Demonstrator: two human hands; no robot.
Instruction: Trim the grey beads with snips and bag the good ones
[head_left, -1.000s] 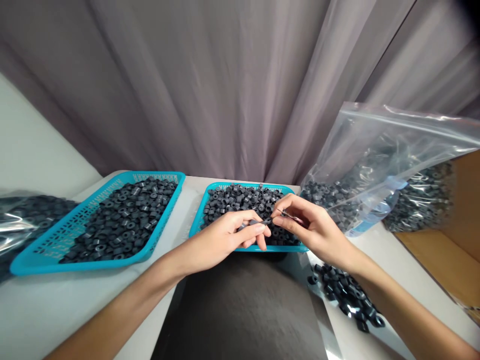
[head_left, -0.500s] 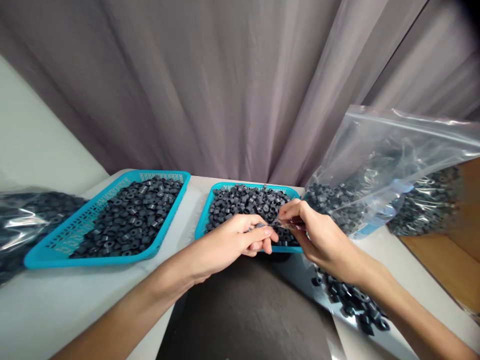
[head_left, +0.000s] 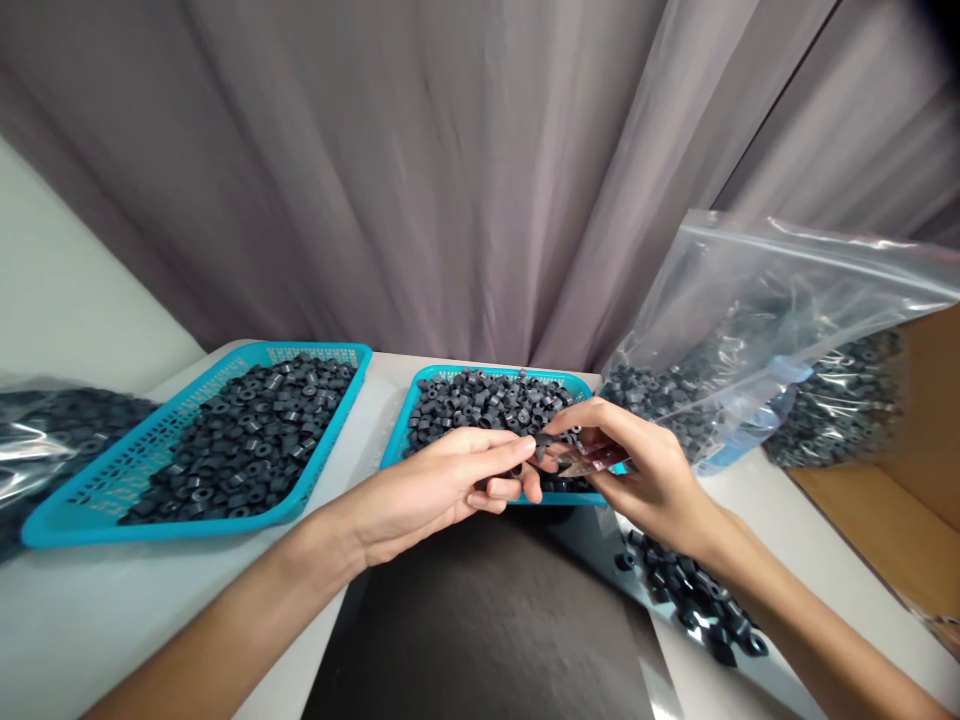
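Observation:
My left hand (head_left: pixel 465 470) is closed, its thumb pressing on small black parts; another dark bit shows among its curled fingers. One small black part (head_left: pixel 541 443) lies between the left thumb tip and the right fingertips. With bent fingers, my right hand (head_left: pixel 637 460) grips a small, shiny clear plastic bag (head_left: pixel 581 460), partly hidden by the hand. Both hands are over the near side of a blue basket (head_left: pixel 394 440), heaped with black ring-like parts (head_left: pixel 480 405). Whether the right fingers also touch the black part, I cannot tell.
A larger blue basket (head_left: pixel 45 530) of similar parts stands left, beside a filled clear bag (head_left: pixel 67 430). To the right are a big zip bag (head_left: pixel 787 270), a bottle (head_left: pixel 750 425), and a cardboard box (head_left: pixel 847 510). Loose black parts (head_left: pixel 694 600) lie below my right forearm.
The left thumb has shifted, and a black part now shows at its tip by the right fingers. More of the small clear bag is visible. The whole view has shifted slightly.

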